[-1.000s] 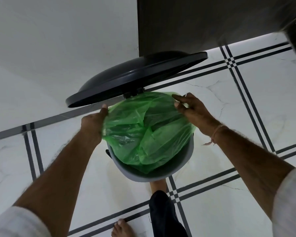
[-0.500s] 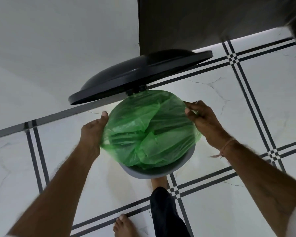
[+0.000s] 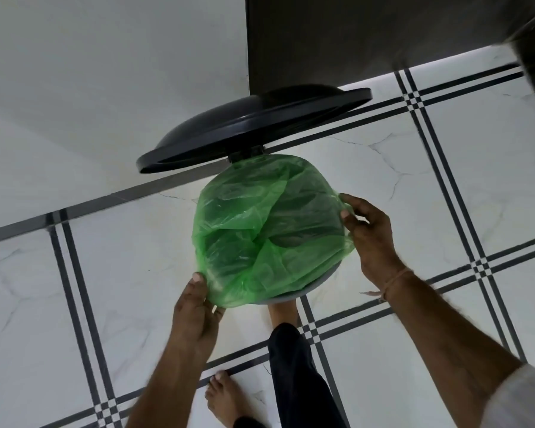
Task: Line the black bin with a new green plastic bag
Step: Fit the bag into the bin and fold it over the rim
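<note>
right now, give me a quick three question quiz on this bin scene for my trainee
1. True or false: the black lid is shut over the green bag.
2. Where does the bin rim show bare of bag? A near-right, B by the hinge, C far-left.
3. Which one pinches the bag's near edge: left grip or right grip?
Key: 1 false; 2 A; 3 left.

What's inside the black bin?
Only the crumpled green bag, spread across the mouth of the bin, with the left hand and right hand pinching its edges. It covers the inside, so whatever lies below is hidden.
</note>
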Tool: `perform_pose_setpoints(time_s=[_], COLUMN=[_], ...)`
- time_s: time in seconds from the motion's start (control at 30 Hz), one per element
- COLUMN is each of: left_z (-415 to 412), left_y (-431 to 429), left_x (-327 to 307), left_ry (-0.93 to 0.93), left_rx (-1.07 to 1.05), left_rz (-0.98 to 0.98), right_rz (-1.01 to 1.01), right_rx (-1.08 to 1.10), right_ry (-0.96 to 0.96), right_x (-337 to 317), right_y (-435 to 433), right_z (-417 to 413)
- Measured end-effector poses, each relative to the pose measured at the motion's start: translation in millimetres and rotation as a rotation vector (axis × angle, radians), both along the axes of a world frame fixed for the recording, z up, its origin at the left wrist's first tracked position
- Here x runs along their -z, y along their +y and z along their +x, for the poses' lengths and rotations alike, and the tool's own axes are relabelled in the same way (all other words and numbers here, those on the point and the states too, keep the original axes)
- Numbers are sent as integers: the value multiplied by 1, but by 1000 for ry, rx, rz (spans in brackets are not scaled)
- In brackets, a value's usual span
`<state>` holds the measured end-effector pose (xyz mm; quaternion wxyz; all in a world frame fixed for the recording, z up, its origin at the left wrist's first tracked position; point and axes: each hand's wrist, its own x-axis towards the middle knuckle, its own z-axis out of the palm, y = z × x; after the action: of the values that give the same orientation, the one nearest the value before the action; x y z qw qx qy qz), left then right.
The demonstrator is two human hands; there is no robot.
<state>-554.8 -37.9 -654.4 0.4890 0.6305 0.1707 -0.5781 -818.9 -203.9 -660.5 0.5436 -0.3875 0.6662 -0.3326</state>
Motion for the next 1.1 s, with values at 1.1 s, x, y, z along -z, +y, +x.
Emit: perform_pose_setpoints(time_s=[1.1], left_z=[-13], left_y=[-19], left_x=[-15], left_ry=[66], left_rx=[-94], left_rz=[101], right_rz=[470], right_rx=[327], right_ry=[-350], right_x=[-8], right_y=[11], right_z=[-4])
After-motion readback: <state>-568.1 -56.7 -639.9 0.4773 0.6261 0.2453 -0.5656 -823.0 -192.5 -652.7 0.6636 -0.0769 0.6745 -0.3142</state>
